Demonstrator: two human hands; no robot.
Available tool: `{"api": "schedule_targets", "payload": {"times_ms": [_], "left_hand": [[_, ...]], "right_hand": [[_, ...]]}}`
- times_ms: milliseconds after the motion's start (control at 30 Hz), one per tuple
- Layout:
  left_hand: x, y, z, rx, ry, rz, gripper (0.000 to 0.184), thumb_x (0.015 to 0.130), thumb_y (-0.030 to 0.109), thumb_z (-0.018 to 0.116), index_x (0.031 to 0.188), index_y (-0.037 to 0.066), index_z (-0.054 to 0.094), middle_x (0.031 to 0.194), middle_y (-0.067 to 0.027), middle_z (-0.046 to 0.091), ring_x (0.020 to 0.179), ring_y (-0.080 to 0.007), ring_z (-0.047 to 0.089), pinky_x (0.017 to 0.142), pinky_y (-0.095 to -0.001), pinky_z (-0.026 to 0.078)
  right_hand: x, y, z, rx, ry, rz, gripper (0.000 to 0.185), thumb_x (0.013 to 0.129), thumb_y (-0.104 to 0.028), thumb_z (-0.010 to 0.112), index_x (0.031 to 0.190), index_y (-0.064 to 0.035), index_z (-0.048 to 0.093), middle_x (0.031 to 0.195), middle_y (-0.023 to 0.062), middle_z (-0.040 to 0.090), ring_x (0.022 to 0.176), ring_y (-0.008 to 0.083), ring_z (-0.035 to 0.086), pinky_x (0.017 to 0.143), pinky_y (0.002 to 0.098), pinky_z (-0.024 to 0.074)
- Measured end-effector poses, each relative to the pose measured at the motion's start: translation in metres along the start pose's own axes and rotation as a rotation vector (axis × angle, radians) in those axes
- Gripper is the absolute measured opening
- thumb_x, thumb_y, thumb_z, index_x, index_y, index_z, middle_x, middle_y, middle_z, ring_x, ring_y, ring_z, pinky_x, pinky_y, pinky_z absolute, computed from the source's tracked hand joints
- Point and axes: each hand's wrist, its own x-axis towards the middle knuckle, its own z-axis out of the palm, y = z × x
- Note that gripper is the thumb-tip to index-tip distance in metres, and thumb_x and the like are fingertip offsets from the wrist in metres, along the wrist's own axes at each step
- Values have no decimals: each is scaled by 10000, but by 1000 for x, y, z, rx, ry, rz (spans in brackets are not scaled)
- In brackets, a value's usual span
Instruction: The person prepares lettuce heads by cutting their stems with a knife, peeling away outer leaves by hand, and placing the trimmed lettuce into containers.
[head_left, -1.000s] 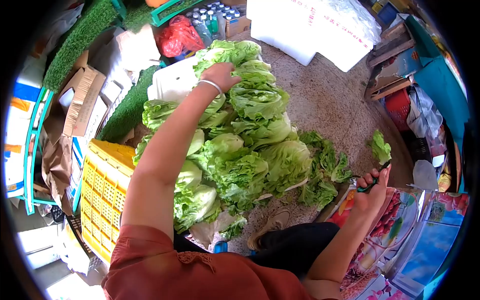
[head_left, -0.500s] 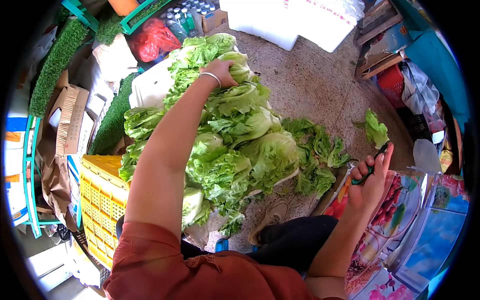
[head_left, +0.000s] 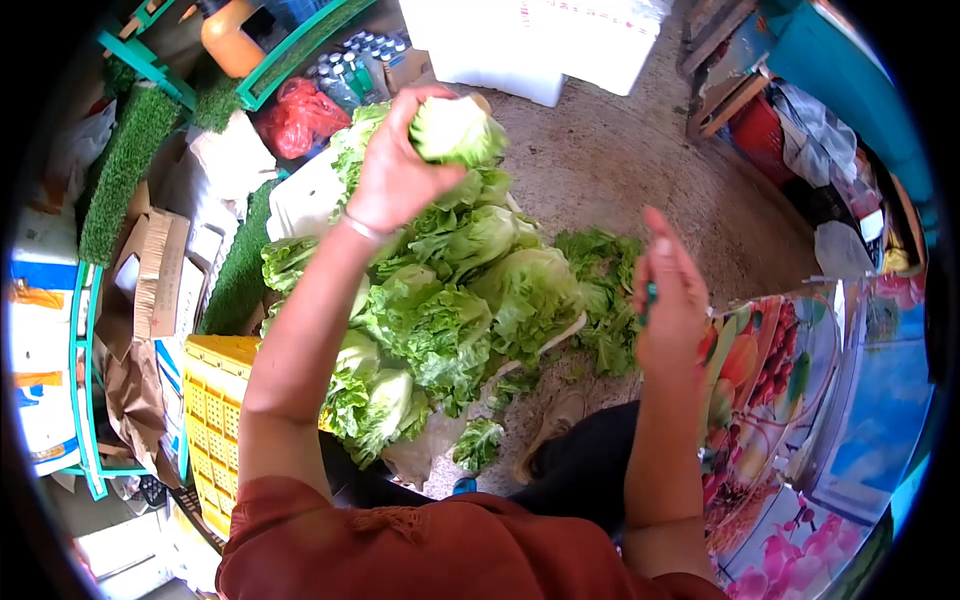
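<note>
My left hand [head_left: 395, 170] is wrapped round a head of lettuce [head_left: 458, 132] and holds it up over the far end of the pile, its pale stem end pointing away to the upper right. Below it lies the heap of leafy lettuce heads [head_left: 430, 315]. My right hand [head_left: 672, 300], blurred by motion, is closed round a small knife with a green handle [head_left: 651, 296]; only a bit of the handle shows and the blade cannot be made out. Loose lettuce leaves [head_left: 608, 330] lie on the floor between the heap and my right hand.
A yellow plastic crate [head_left: 215, 400] stands at the left of the heap. White foam boxes [head_left: 490, 50] sit at the back. Behind the heap are a red plastic bag [head_left: 300, 118] and several bottles [head_left: 355, 70]. A box with printed fruit [head_left: 760, 390] is at my right.
My left hand has lifted a lettuce head off the pile and turned it. My right hand has moved left towards the heap with the knife. The leaf near the knife is gone from view.
</note>
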Motion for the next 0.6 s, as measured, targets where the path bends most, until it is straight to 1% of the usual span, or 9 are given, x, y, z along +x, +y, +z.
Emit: {"api": "schedule_targets", "payload": {"times_ms": [67,133,233,267,367,467,500,533,600], "left_hand": [[-20,24,17,-78,-58,115,558,528,-93,651,1031,89,495,965,-28,524,940,-138,513,844,-248,437],[-36,38,28,-107,-143,60,549,531,-91,655,1026,89,498,959,-17,519,945,-128,508,843,-239,429],[-49,42,42,-136,-201,71,545,526,-83,661,1019,85,499,947,-29,522,936,-153,522,836,-255,429],[-52,44,44,-103,-218,82,543,525,-81,660,1017,84,499,940,-37,523,929,-166,529,831,-263,429],[-55,49,46,-74,-217,126,518,529,-68,659,999,80,500,925,-59,530,909,-199,540,816,-282,433],[-57,49,46,-58,-204,120,511,527,-61,664,990,81,502,920,-69,538,901,-209,546,805,-288,442],[-57,48,47,-67,-220,124,517,523,-57,669,992,81,501,916,-70,540,899,-210,549,800,-291,447],[-57,46,47,-72,-233,126,522,520,-54,674,994,82,501,913,-71,542,897,-211,551,795,-294,452],[-58,42,49,6,-235,144,530,513,-25,704,985,103,498,900,-74,546,865,-226,553,779,-310,469]], "right_hand": [[-6,7,13,-36,-87,-139,359,901,-176,465,1231,-35,462,667,-62,400,560,24,346,478,171,289],[-17,0,27,9,-167,-170,388,881,-136,506,1249,-32,444,684,-77,402,586,13,353,514,157,294],[-26,-2,32,-43,-252,-236,466,863,-188,557,1265,-2,410,878,18,569,761,48,492,677,193,410],[-26,-1,32,-42,-246,-237,466,863,-188,557,1265,-2,410,878,18,569,761,48,492,677,193,410],[-27,-1,34,58,-267,-256,468,864,-187,557,1248,37,408,1064,91,577,919,88,518,796,215,405],[-30,0,33,79,-262,-219,471,865,-191,556,1249,37,406,1062,86,578,918,89,519,800,217,407],[-30,2,36,79,-233,-261,430,869,-139,539,1258,1,419,842,-49,505,695,11,406,616,142,330],[-30,2,35,84,-251,-259,430,869,-139,539,1258,1,419,842,-49,505,695,11,406,616,142,330],[-29,3,28,1,-200,-186,410,855,-154,559,1225,-4,462,932,45,608,748,47,525,653,180,424]]}}
